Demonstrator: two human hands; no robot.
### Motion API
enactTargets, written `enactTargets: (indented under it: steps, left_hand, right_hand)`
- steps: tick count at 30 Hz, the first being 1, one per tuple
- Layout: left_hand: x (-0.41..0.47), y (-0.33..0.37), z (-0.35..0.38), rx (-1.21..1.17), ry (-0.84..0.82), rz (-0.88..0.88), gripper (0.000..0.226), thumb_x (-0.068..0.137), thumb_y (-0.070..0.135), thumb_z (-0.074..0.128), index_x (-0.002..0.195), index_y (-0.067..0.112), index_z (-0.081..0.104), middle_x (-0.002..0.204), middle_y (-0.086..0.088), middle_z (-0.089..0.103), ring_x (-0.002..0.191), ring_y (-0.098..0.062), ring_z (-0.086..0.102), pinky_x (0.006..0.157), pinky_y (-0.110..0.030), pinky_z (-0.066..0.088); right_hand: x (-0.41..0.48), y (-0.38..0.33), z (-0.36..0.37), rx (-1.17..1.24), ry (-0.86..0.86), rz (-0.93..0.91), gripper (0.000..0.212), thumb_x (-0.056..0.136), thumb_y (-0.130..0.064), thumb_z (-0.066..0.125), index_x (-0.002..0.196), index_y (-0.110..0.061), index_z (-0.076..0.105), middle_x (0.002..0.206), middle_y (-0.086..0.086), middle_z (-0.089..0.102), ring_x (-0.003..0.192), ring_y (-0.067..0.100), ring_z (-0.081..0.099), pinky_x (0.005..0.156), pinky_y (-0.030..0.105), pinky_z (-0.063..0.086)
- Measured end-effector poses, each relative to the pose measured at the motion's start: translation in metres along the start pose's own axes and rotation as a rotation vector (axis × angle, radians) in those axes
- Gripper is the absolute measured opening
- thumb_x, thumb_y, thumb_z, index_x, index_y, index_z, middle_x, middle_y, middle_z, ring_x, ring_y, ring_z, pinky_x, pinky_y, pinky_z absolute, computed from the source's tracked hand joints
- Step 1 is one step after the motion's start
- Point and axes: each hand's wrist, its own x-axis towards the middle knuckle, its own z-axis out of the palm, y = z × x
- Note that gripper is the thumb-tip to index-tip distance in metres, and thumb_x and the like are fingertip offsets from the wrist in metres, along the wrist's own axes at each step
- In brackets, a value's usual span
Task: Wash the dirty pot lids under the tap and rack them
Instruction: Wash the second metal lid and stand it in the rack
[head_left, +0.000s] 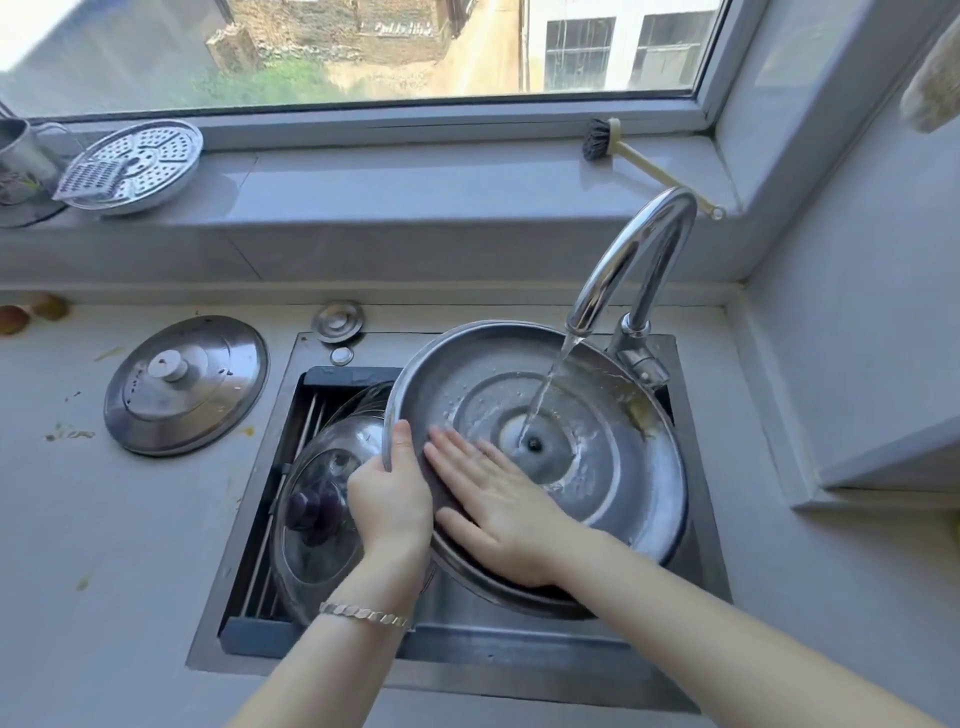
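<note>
Head view, rinsing stage: a large steel lid (597, 467) is held inverted and tilted over the sink (467, 660). The stream from the tap (639, 249) strikes its inner face near the central fixing. The left hand (392, 493) grasps the lid's left rim, thumb over the edge and fingers hidden behind it. The right hand (493, 509) lies flat on the wet inner surface, fingers straight and spread, holding nothing. A yellowish residue (636, 410) clings to the far right of the inner rim, outside the water's path.

To do the step well, the left hand should probably turn the lid so that this patch passes under the stream while the right palm rubs toward it. A firm grip on the rim matters, since wet steel is likely slippery.

A glass lid (322, 499) with a dark knob rests on the rack (311, 410) in the left part of the sink. Another steel lid (184, 384) lies knob-up on the surface (104, 571), well apart from the tap and apparently unwashed.
</note>
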Motion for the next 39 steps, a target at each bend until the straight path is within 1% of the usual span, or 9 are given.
enactTargets:
  steps: [8,14,20,25,28,30,31,33,39]
  left_hand:
    - [-0.018,0.002,0.0,0.077,-0.085,0.054,0.056,0.094,0.038,0.046,0.048,0.012,0.029,0.046,-0.003,0.034,0.048,-0.02,0.033,0.051,-0.031,0.029]
    - [-0.009,0.003,0.0,0.082,-0.09,0.083,0.05,0.093,0.033,0.051,0.049,0.008,0.047,0.05,-0.004,0.048,0.053,-0.019,0.043,0.057,-0.031,0.035]
    - [-0.003,0.018,-0.009,0.277,-0.111,0.161,0.054,0.095,0.033,0.047,0.046,0.015,0.033,0.046,0.0,0.036,0.047,-0.018,0.034,0.053,-0.032,0.026]
    - [-0.003,0.049,-0.002,0.664,-0.107,0.508,0.045,0.097,0.038,0.038,0.073,0.003,0.053,0.075,-0.015,0.06,0.072,-0.033,0.052,0.061,-0.033,0.032]
    - [-0.014,0.066,0.014,0.852,-0.13,0.621,0.046,0.098,0.039,0.036,0.092,-0.001,0.058,0.093,-0.022,0.065,0.091,-0.039,0.059,0.067,-0.033,0.034]
    - [-0.016,0.066,0.019,0.868,-0.157,0.618,0.046,0.098,0.039,0.036,0.09,0.0,0.057,0.093,-0.021,0.064,0.091,-0.039,0.058,0.067,-0.032,0.032]
    - [-0.014,0.063,0.019,0.836,-0.167,0.593,0.045,0.098,0.039,0.037,0.086,0.0,0.056,0.091,-0.02,0.064,0.088,-0.038,0.057,0.067,-0.032,0.031]
    - [-0.01,0.054,0.015,0.717,-0.187,0.503,0.044,0.097,0.04,0.038,0.074,0.003,0.049,0.078,-0.015,0.059,0.074,-0.032,0.052,0.062,-0.032,0.03]
    - [-0.014,0.037,-0.001,0.43,-0.186,0.325,0.05,0.097,0.033,0.041,0.051,0.013,0.035,0.053,-0.001,0.041,0.054,-0.022,0.039,0.052,-0.033,0.026]
  right_hand:
    - [0.007,0.054,-0.017,-0.06,0.1,0.499,0.09,0.076,-0.064,0.001,0.147,-0.011,-0.01,0.155,0.006,-0.02,0.142,0.014,-0.02,0.114,0.029,-0.015]
    - [0.012,0.006,0.002,-0.004,0.116,0.047,0.078,0.085,-0.059,0.004,0.147,-0.012,-0.005,0.147,-0.006,-0.021,0.139,0.006,-0.019,0.115,0.027,-0.013]
    - [-0.03,0.021,0.008,0.069,-0.027,0.014,0.08,0.078,-0.064,0.001,0.145,-0.021,-0.006,0.149,-0.012,-0.014,0.138,-0.001,-0.013,0.112,0.017,-0.011]
    - [-0.065,0.055,0.025,0.072,-0.041,0.427,0.053,0.098,-0.043,0.03,0.142,-0.015,0.035,0.151,0.0,0.031,0.142,0.012,0.022,0.113,0.026,0.016]
    - [-0.068,0.064,0.038,0.125,0.057,0.803,0.032,0.097,-0.03,0.037,0.091,-0.007,0.058,0.102,0.007,0.061,0.096,0.024,0.056,0.072,0.031,0.044]
    - [-0.065,0.065,0.047,0.339,0.103,0.935,0.041,0.096,-0.037,0.034,0.093,-0.004,0.059,0.101,0.009,0.061,0.095,0.027,0.058,0.07,0.031,0.047]
    - [-0.061,0.066,0.052,0.448,0.126,0.96,0.05,0.096,-0.042,0.031,0.117,-0.003,0.054,0.125,0.01,0.055,0.116,0.029,0.051,0.091,0.035,0.046]
    - [-0.049,0.063,0.055,0.517,0.171,1.001,0.065,0.097,-0.047,0.025,0.148,-0.006,0.016,0.157,0.01,0.011,0.145,0.023,0.01,0.117,0.036,0.011]
    - [0.0,0.07,0.015,0.317,0.394,0.95,0.071,0.096,-0.05,0.022,0.149,-0.007,0.001,0.157,0.01,-0.008,0.145,0.019,-0.01,0.115,0.036,-0.009]
